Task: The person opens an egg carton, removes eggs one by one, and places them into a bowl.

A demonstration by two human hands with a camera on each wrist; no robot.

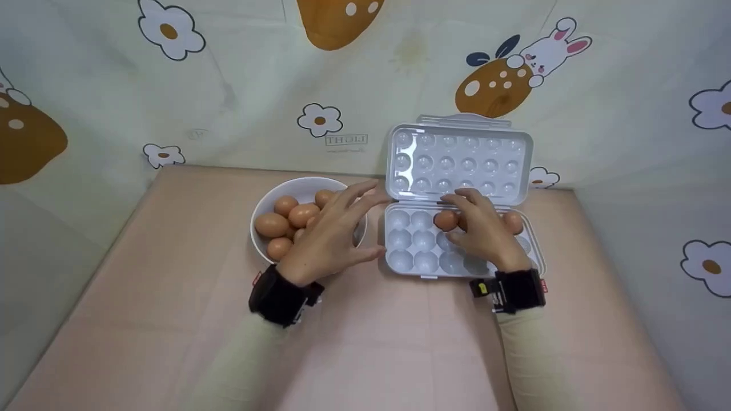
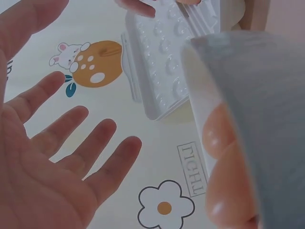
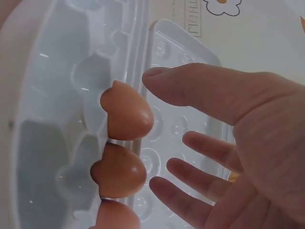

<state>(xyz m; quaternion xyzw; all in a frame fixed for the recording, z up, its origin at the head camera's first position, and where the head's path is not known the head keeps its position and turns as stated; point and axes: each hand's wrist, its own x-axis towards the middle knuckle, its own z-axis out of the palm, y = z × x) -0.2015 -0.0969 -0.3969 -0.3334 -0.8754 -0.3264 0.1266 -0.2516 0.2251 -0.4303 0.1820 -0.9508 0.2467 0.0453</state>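
In the head view, a white bowl (image 1: 302,187) of brown eggs (image 1: 272,225) stands on the left. My left hand (image 1: 325,242) hovers over its right side, fingers spread and palm bare in the left wrist view, hiding part of the bowl. To the right lies a white plastic egg carton (image 1: 424,241) with its lid (image 1: 457,154) raised. My right hand (image 1: 485,234) is above the carton, thumb and fingers apart. Three brown eggs are visible in its back row in the right wrist view; the nearest egg (image 3: 128,112) lies close to the thumb, with no grip on it.
A pinkish cloth covers the table (image 1: 365,342). Behind it hangs a pale curtain (image 1: 245,85) with printed flowers and rabbits, close behind the carton's lid. Black camera straps (image 1: 280,297) circle both wrists.
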